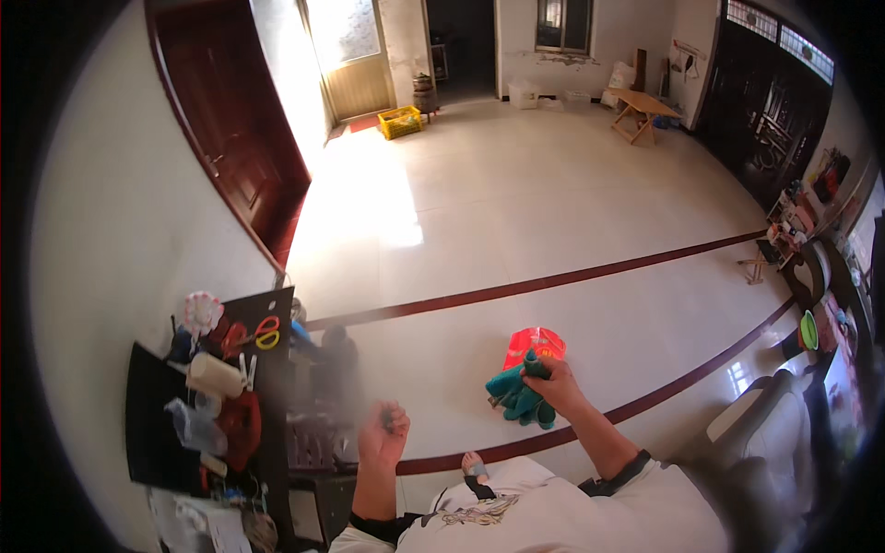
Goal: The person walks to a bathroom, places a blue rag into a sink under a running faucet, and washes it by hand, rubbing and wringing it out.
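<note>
My right hand [554, 385] is closed around the top of a teal cloth bundle [518, 393] with finger-like lobes, perhaps a glove; I cannot tell for sure. The bundle hangs in front of my body. Just behind it shows a bright red bag or packet [537, 342], partly covered by the cloth; whether the two touch is unclear. Off to the left, my left hand [383, 433] is raised apart from the cloth with its fingers curled in. Something small and dark shows between those fingers, too small to name.
A dark table [277, 323] at left carries scissors [267, 333], a beige cylinder [216, 376] and a clear plastic container [194, 426]. A grey padded seat [751, 424] stands at right. Farther off are a yellow crate [400, 123] and a small wooden table [647, 103].
</note>
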Demonstrator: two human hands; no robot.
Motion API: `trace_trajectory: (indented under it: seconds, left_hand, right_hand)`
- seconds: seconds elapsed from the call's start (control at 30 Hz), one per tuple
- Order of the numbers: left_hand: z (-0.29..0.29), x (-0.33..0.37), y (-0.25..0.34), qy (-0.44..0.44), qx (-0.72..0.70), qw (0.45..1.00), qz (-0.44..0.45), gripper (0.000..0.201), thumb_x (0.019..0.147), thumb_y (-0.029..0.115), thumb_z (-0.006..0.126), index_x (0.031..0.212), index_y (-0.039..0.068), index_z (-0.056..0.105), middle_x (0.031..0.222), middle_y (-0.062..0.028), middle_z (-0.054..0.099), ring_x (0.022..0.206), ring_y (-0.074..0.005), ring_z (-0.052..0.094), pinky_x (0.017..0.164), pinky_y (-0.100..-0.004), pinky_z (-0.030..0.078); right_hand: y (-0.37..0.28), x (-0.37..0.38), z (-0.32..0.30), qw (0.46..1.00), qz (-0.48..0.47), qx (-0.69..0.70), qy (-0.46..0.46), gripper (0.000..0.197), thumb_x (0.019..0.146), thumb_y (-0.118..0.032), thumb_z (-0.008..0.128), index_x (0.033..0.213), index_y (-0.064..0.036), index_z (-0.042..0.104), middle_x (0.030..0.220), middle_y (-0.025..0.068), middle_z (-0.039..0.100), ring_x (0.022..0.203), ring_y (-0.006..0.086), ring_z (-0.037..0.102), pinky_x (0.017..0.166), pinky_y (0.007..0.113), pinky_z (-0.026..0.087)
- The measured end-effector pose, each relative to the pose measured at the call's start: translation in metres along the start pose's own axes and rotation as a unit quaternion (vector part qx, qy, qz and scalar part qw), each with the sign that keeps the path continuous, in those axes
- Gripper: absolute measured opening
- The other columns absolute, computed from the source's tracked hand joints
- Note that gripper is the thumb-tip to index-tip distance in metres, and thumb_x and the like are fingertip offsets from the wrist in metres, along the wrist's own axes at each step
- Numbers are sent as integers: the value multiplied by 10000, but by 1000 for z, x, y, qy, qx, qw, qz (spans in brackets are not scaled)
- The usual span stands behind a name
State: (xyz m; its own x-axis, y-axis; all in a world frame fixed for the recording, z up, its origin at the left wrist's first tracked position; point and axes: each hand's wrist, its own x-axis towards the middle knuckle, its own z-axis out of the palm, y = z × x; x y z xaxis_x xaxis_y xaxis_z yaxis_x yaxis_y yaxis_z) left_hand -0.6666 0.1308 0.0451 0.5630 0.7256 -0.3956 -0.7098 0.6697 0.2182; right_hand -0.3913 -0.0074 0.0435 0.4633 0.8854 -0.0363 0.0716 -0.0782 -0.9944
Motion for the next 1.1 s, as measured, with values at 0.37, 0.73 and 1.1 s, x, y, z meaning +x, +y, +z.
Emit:
trace_trajectory:
  seconds: [0.37,0.73,1.1]
  left_hand:
    - [96,285,110,-85,46,991,-88,159,855,151,461,758,26,474,749,-64,453,665,-141,408,559,-223,364]
    - [175,515,276,6,37,998,47,171,848,167,481,729,46,501,726,-61,504,633,-129,438,527,-217,380]
    - [236,794,471,-15,-8,999,47,192,862,169,469,726,35,482,726,-76,506,637,-144,444,532,-224,386]
  right_hand:
    - [30,273,8,988,69,-30,132,149,705,-48,585,851,-18,583,717,37,576,686,103,540,641,242,439]
    - [-41,637,105,999,18,34,1,51,719,-13,563,768,-22,565,689,-1,532,661,72,478,616,223,401]
    - [-72,944,221,999,20,25,-17,41,745,-19,553,778,-42,564,715,-1,532,673,75,483,620,213,400]
